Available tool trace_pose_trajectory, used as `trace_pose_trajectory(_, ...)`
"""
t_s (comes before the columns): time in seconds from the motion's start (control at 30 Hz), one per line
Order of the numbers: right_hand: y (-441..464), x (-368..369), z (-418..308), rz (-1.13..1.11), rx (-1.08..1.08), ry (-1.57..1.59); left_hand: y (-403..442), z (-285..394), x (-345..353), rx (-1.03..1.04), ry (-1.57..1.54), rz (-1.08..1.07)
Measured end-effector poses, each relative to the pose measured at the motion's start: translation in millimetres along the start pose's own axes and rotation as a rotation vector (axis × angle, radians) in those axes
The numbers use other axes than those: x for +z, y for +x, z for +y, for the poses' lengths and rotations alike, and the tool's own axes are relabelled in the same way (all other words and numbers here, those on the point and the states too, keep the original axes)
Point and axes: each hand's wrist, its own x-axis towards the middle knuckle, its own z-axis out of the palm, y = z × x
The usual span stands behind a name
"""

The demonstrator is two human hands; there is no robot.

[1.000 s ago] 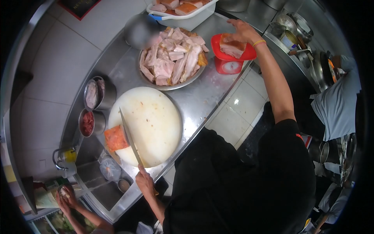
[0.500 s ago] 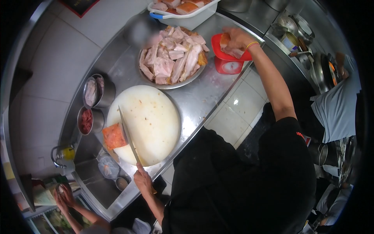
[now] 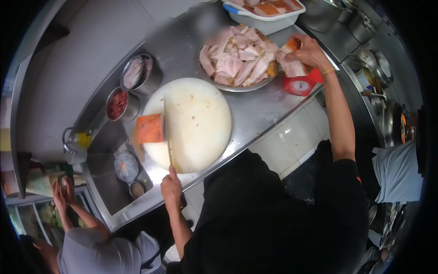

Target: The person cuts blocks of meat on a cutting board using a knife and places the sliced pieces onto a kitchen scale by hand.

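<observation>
Left hand (image 3: 171, 187): wrapped around the handle of a knife (image 3: 167, 132) at the near side of the round board (image 3: 198, 123). Blade extends over the board, beside an orange-skinned meat block (image 3: 149, 129) at its left. Right hand (image 3: 312, 51): gripping a meat chunk (image 3: 292, 67) at the red scale (image 3: 299, 86), right; pan contact undetermined. Farther: metal basin (image 3: 250, 88) of cut meat (image 3: 239, 57), then white tub (image 3: 264, 22).

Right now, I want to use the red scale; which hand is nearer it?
Right. The right hand grips meat at the red scale; the left hand, holding the knife, is well away.
</observation>
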Motion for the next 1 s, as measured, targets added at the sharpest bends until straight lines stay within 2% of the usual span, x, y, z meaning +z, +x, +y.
trace_pose_trajectory(0.07,-12.7,34.6,-23.5,-0.003,-0.072,0.281,-0.4,1.1,-4.1,-0.031,-0.044,-0.04)
trace_pose_trajectory(0.13,-40.9,80.2,-68.6,-0.097,-0.006,0.572,-0.1,3.7,-7.3,-0.035,-0.111,-0.088)
trace_pose_trajectory(0.17,-53.7,103.7,-89.7,-0.253,-0.027,0.807,-0.5,4.9,-9.8,-0.032,-0.158,-0.113)
trace_pose_trajectory(0.23,-60.0,186.3,-103.6,-0.423,-0.084,0.966,-3.1,0.9,-16.0,-0.033,-0.256,-0.157)
trace_pose_trajectory(0.27,-79.0,202.4,-128.1,-0.561,0.086,1.132,-5.7,-4.0,-18.3,-0.017,-0.327,-0.18)
trace_pose_trajectory(0.3,-83.8,242.2,-134.5,-0.643,0.109,1.182,-10.1,-5.8,-22.1,-0.014,-0.328,-0.189)
trace_pose_trajectory(0.33,-94.2,263.0,-147.4,-0.686,0.193,1.187,-17.0,-6.5,-27.4,-0.017,-0.332,-0.198)
trace_pose_trajectory(0.37,-104.4,280.9,-154.2,-0.692,0.126,1.112,-22.9,-10.6,-30.1,-0.023,-0.338,-0.207)
trace_pose_trajectory(0.43,-115.3,309.9,-157.5,-0.539,-0.084,0.743,-33.6,-23.0,-32.4,-0.053,-0.359,-0.231)
trace_pose_trajectory(0.5,-114.3,305.4,-153.7,-0.24,-0.366,0.263,-47.4,-29.7,-36.9,-0.101,-0.319,-0.256)
trace_pose_trajectory(0.53,-119.9,304.4,-152.6,-0.162,-0.338,0.331,-54.1,-35.2,-35.3,-0.073,-0.326,-0.239)
trace_pose_trajectory(0.63,-121.5,309.0,-150.5,-0.229,-0.317,0.689,-70.8,-39.1,-35.7,0.011,-0.333,-0.212)
trace_pose_trajectory(0.67,-126.7,309.3,-154.1,-0.144,-0.316,0.587,-78.8,-31.9,-45.4,0.029,-0.332,-0.217)
trace_pose_trajectory(0.77,-137.7,315.9,-169.3,-0.094,-0.114,0.648,-85.1,-32.1,-56.6,0.065,-0.293,-0.257)
trace_pose_trajectory(0.9,-141.5,332.2,-178.8,0.001,-0.278,0.467,-90.4,-28.1,-64.1,0.123,-0.229,-0.236)
trace_pose_trajectory(1.0,-139.0,331.0,-176.3,-0.02,-0.368,0.459,-92.7,-22.5,-66.1,0.147,-0.186,-0.219)
